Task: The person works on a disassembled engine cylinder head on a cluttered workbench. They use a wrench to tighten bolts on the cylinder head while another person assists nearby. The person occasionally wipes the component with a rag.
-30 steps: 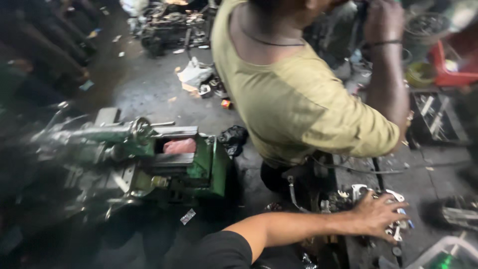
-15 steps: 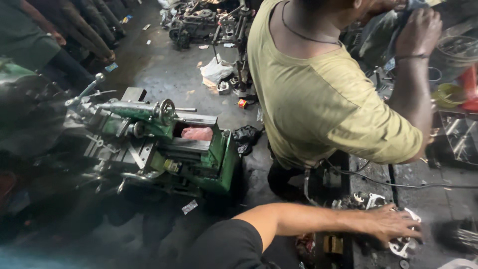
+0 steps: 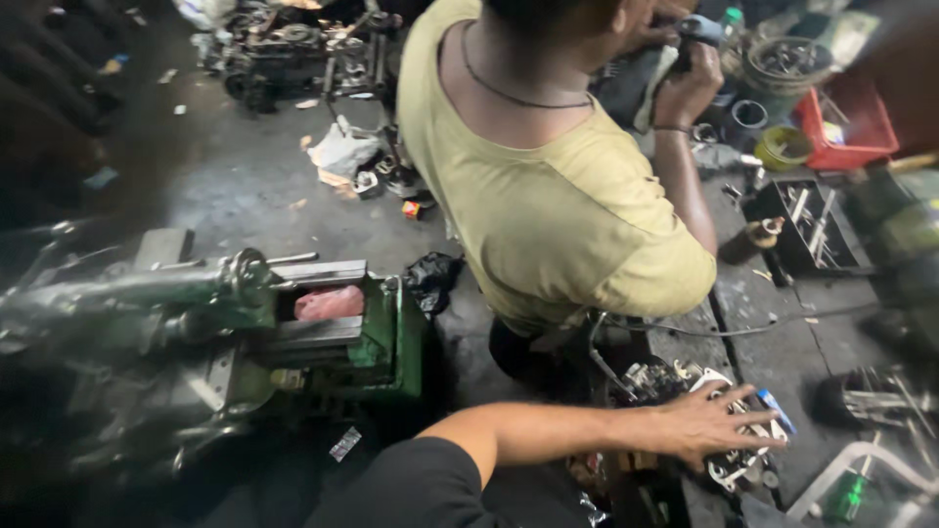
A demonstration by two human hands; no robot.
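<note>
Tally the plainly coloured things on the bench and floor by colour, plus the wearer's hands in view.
Red: 1, the red plastic crate
Green: 2, the green metal machine and the green-handled screwdriver
Yellow: 1, the yellow round tub
Wearer's hands: 1, one hand resting on a grey metal engine part; which hand is unclear
Total: 5

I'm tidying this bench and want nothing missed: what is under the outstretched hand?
Under the hand lies a silvery metal engine part with ribs and openings, resting on the dark workbench. Palm and fingers cover its middle, so what lies there cannot be seen. A blue piece shows beside the fingertips.
</note>
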